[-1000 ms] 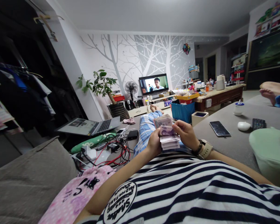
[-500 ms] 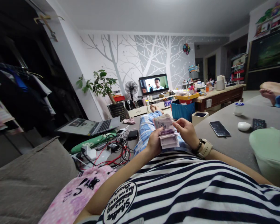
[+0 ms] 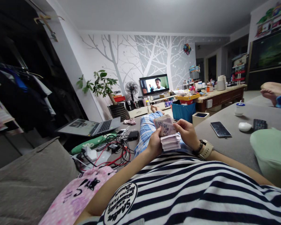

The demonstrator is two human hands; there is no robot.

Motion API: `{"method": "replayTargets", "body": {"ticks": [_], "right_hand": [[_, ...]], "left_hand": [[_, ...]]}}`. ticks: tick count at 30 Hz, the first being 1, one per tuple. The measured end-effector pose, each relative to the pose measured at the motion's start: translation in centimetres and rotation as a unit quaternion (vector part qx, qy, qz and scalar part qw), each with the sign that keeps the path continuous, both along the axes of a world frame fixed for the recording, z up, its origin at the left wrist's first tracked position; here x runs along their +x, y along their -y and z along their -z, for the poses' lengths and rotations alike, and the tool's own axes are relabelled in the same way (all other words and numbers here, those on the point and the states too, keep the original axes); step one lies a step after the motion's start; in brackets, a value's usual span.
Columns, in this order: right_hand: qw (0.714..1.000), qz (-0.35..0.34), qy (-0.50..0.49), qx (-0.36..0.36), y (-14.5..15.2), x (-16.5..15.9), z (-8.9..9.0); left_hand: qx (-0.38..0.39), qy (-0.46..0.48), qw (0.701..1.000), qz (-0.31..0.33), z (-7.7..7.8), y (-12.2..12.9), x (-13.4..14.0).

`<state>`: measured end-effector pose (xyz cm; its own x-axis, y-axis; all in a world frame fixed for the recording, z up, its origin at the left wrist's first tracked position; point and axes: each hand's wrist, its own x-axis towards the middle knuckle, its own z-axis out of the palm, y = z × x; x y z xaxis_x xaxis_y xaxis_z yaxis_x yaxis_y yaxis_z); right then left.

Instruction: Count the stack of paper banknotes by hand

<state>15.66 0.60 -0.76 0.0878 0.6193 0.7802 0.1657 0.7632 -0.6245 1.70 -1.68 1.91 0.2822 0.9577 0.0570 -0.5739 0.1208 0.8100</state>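
A wad of banknotes [image 3: 166, 127] marked with a 5 is held over my lap. My left hand [image 3: 155, 143] is closed on its left side, with the thumb lying across the top note. Below the thumb the lower halves of several notes [image 3: 170, 142] are folded down in a fan toward my striped shirt. My right hand [image 3: 187, 132] pinches the right edge of the notes between thumb and forefinger. A watch and a dark bracelet sit on that wrist. Blue checked trousers [image 3: 145, 129] cover my outstretched legs beneath the hands.
Left of my legs lie tangled cables [image 3: 121, 153], a power bank [image 3: 133, 135] and an open laptop [image 3: 91, 126]. On the right are a phone [image 3: 220, 129], a white mouse [image 3: 244, 127], a small jar [image 3: 239, 109] and a green bin [image 3: 269, 150]. Another person's feet [image 3: 271, 91] rest at far right.
The top note now lies flatter with its 5 clearer, and the folded-down lower halves have spread slightly. My right hand has barely shifted at the notes' edge.
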Motion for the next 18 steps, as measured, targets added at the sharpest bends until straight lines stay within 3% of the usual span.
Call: {"method": "replayTargets", "body": {"ticks": [18], "right_hand": [[0.999,-0.033,0.007,0.039,0.82,-0.14,-0.01]], "left_hand": [[0.036,-0.018,0.999,0.015,0.51,-0.43,-0.01]]}}
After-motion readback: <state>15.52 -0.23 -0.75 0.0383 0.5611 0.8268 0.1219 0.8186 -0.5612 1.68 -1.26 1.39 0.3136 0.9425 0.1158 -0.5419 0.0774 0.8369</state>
